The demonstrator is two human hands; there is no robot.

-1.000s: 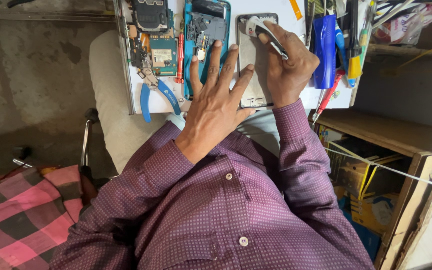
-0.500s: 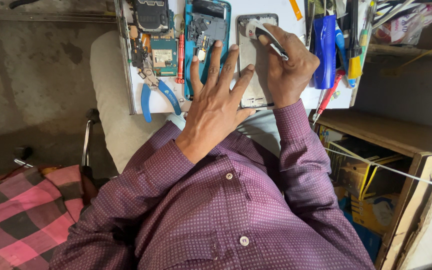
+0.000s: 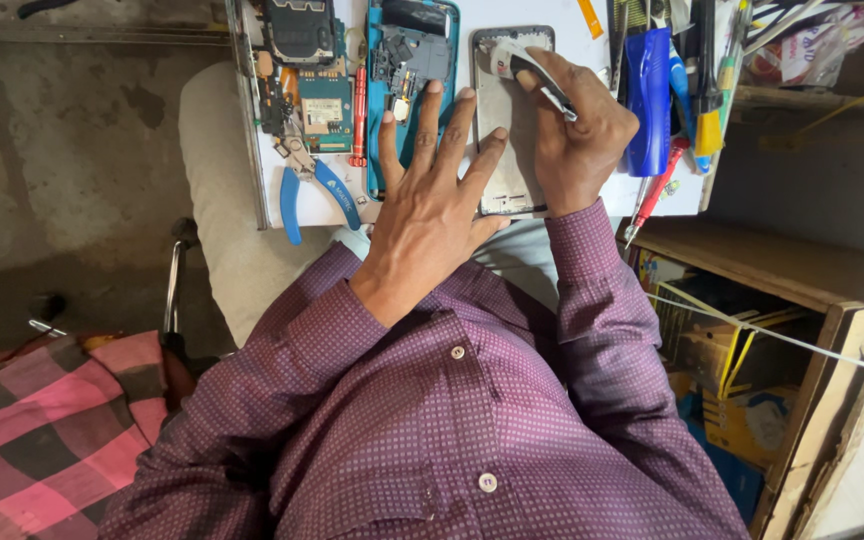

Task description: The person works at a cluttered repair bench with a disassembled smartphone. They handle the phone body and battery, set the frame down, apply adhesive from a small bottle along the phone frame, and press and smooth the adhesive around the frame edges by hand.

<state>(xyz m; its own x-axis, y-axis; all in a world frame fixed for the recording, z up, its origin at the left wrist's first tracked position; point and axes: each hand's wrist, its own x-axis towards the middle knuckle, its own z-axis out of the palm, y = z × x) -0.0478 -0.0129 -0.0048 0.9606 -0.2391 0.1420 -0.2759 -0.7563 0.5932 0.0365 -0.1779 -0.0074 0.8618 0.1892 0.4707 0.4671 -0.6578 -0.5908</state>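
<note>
My left hand (image 3: 430, 195) lies flat with its fingers spread, pressing on the left edge of a grey phone panel (image 3: 508, 150) that rests on a small white work board (image 3: 572, 40). My right hand (image 3: 577, 135) grips a thin tool with a black and white handle (image 3: 527, 70), its tip at the top end of the panel. Just left of the panel sits an opened phone in a teal frame (image 3: 407, 60), its inner parts showing.
Blue-handled pliers (image 3: 314, 185), a red screwdriver (image 3: 358, 115) and a circuit board (image 3: 324, 105) lie on the left of the board. A blue bottle (image 3: 647, 95) and several tools stand at the right. A wooden shelf (image 3: 782, 270) is to my right, a pink checked cloth (image 3: 37, 440) lower left.
My right hand has shifted the tool slightly along the top of the panel. My left hand has stayed put.
</note>
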